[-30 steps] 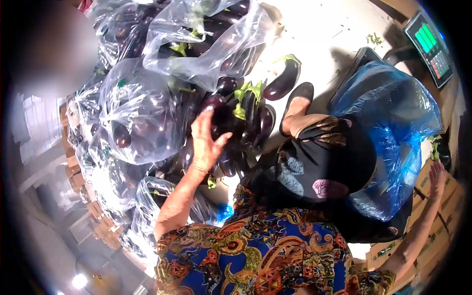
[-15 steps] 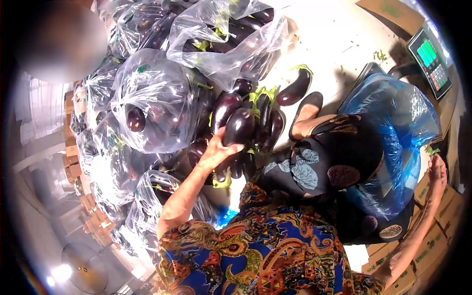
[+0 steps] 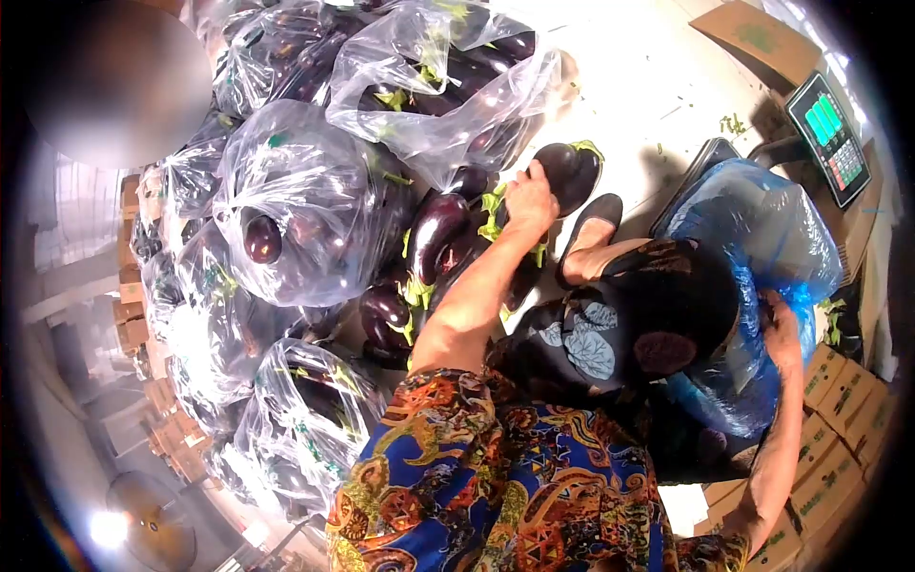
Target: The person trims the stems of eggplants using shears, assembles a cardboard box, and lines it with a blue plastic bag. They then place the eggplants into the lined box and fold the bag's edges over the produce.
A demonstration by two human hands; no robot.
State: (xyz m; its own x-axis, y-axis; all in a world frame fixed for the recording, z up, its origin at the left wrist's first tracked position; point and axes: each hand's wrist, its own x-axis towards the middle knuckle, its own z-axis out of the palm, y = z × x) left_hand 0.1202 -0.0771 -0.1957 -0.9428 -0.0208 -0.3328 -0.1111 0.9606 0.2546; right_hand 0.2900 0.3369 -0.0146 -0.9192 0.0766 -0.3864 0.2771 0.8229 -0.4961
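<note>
Left hand on an eggplant, right hand at the blue bag

From my end, I see the left arm [image 3: 472, 310] reaching up and across the eggplant pile [image 3: 440, 234], beside the big clear bag [image 3: 319, 210]. The right arm [image 3: 777, 458] extends out to the side, bent at the elbow, its forearm running up to the blue bag [image 3: 753, 214].

My left hand [image 3: 532, 202] is partly closed, fingers against the near side of a dark eggplant [image 3: 569, 176] just beyond the shoe [image 3: 598, 217]; I cannot tell how firm the hold is. My right hand [image 3: 783, 329] is half curled at the gathered blue plastic, some fingertips hidden.

Compared with the earlier frame, the left hand has left the rounded eggplant in the pile and moved up, and the right has come inward from the green scraps to the bag.
</note>
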